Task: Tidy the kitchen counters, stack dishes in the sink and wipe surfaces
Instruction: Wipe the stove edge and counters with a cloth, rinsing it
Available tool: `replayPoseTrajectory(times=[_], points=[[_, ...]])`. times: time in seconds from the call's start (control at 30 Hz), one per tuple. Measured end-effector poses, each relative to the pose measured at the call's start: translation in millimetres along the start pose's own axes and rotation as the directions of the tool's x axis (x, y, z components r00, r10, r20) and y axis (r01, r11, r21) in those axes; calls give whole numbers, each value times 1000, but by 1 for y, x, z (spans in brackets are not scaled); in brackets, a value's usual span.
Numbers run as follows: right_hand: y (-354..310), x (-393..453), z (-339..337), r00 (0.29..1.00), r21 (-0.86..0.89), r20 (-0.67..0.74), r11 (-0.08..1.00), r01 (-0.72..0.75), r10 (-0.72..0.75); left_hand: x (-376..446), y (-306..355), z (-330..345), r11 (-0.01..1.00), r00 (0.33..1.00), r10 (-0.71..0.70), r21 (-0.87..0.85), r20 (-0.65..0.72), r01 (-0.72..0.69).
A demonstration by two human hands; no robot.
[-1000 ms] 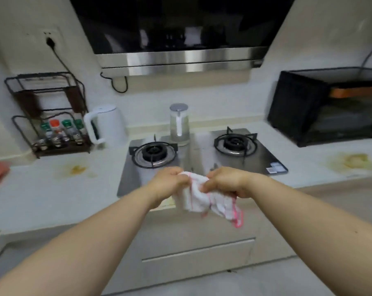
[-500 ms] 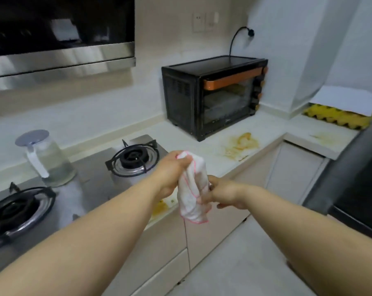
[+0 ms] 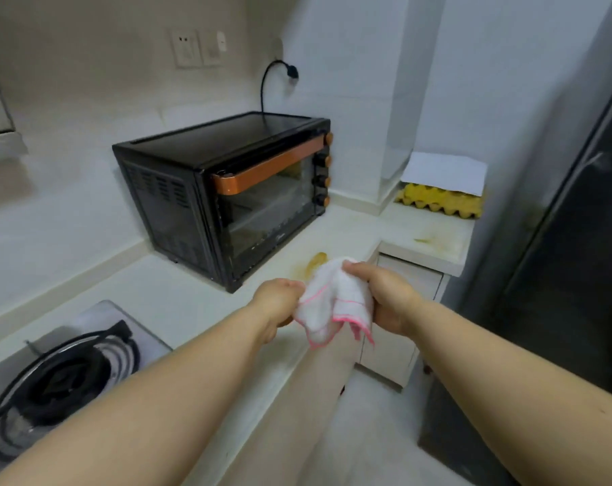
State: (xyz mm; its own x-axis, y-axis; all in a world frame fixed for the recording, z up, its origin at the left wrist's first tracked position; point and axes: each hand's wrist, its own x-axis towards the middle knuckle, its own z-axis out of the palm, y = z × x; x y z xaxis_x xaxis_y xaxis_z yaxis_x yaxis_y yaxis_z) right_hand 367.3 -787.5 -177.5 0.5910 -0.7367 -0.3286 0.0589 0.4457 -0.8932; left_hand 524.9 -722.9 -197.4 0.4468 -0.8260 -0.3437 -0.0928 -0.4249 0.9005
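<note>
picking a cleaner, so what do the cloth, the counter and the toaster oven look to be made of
Cloth: soft white woven fabric with pink stitched edging, it crumples and folds. Counter: pale, smooth stone or a solid-surface look-alike, stained yellow. Toaster oven: black painted metal with vent slots, a glass door, a coppery handle.

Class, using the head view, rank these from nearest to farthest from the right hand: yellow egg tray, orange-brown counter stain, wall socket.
1. Orange-brown counter stain, just beyond the right hand.
2. Yellow egg tray, far right corner.
3. Wall socket, high on the back wall.

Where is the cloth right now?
Head view, centre: the cloth is held between the left hand and right hand, above the counter edge.
</note>
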Motion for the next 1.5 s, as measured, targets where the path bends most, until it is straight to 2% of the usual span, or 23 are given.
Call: replayPoseTrajectory(times=[0.07, 0.13, 0.3, 0.4, 0.47, 0.53, 0.67, 0.7, 0.8, 0.83, 0.87, 1.0, 1.1, 1.23, 1.3, 1.37, 1.43, 1.5], points=[[-17, 16, -25, 998, 47, -47, 998, 48, -46, 16, 26, 35, 1000, 990, 3, -18, 142, 0], [-31, 30, -45, 995, -72, -28, 993, 89, -92, 34, 47, 66, 999, 977, 19, -38, 211, -11], [-41, 81, -95, 981, -382, -111, 918, 108, -161, 89, 72, 124, 989, 988, 66, 122, 140, -84], [-52, 118, -136, 977, -337, -166, 939, 70, -132, 122, 87, 157, 972, 989, 85, 208, 122, -109], [-59, 138, -161, 946, -300, -296, 953, 39, -131, 142, 92, 180, 971, 988, 78, 214, 134, -105], [-63, 158, -191, 882, -331, -452, 943, -26, -134, 161, 93, 196, 969, 987, 34, 238, 157, -72], [-75, 198, -255, 672, -490, -706, 839, -236, -224, 214, 91, 209, 945, 989, -21, 327, 146, -28], [-76, 205, -268, 628, -490, -742, 829, -271, -233, 228, 92, 211, 934, 989, -26, 357, 147, -28], [-74, 218, -300, 438, -403, -871, 833, -380, -222, 268, 91, 217, 884, 981, -18, 462, 192, -74], [-70, 225, -309, 399, -381, -892, 829, -410, -212, 282, 90, 221, 869, 979, -7, 486, 205, -96], [-69, 228, -314, 394, -371, -898, 822, -433, -197, 291, 91, 223, 854, 976, 7, 508, 216, -118], [-48, 253, -333, 527, -438, -846, 669, -601, -80, 335, 84, 241, 788, 968, -16, 600, 251, -142], [-44, 273, -337, 572, -567, -802, 525, -635, -174, 358, 82, 247, 735, 974, -16, 662, 228, -143], [-45, 305, -332, 583, -584, -791, 510, -631, -186, 376, 78, 245, 670, 971, -1, 721, 241, -178], [-44, 318, -323, 657, -668, -721, 476, -573, -221, 382, 76, 244, 652, 970, 7, 735, 241, -187], [-41, 336, -310, 757, -745, -607, 504, -437, -242, 386, 77, 242, 654, 972, 8, 734, 234, -182], [-44, 351, -292, 864, -827, -465, 442, -347, -191, 389, 76, 242, 643, 975, 16, 744, 222, -180], [-45, 360, -285, 905, -858, -405, 397, -327, -128, 392, 76, 242, 622, 976, 24, 761, 216, -184]])
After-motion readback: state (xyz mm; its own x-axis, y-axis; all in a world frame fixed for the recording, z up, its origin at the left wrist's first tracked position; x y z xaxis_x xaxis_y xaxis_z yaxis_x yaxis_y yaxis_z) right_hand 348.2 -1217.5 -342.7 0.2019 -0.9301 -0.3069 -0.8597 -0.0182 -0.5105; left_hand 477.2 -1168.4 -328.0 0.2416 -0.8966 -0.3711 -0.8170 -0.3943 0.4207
